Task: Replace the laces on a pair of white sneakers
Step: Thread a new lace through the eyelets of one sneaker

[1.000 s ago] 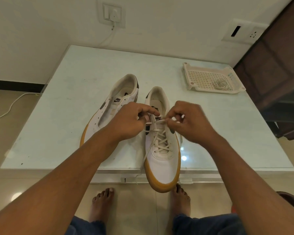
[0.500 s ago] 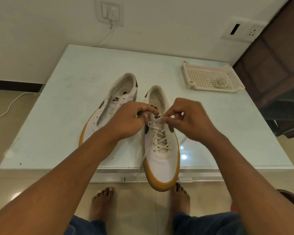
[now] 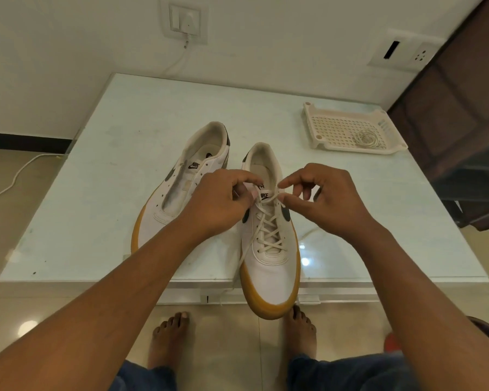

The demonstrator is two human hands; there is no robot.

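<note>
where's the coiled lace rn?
Head view: the coiled lace lies in the right part of the tray, at the far right of the table, beyond the right hand.

Pale glass-topped counter (image 3: 124,153), set against a white wall. White perforated plastic tray (image 3: 350,150) on the counter at 1 o'clock. White wall switch plate (image 3: 184,21) at 12 o'clock, with a thin white cable (image 3: 178,59) hanging from it. Second white socket plate (image 3: 404,53) at 1 o'clock. Dark brown wooden furniture (image 3: 463,108) at 2 o'clock. Beige tiled floor (image 3: 9,235); a white cord (image 3: 17,176) lies on it at 9 o'clock, below the black skirting strip (image 3: 23,139).
</note>
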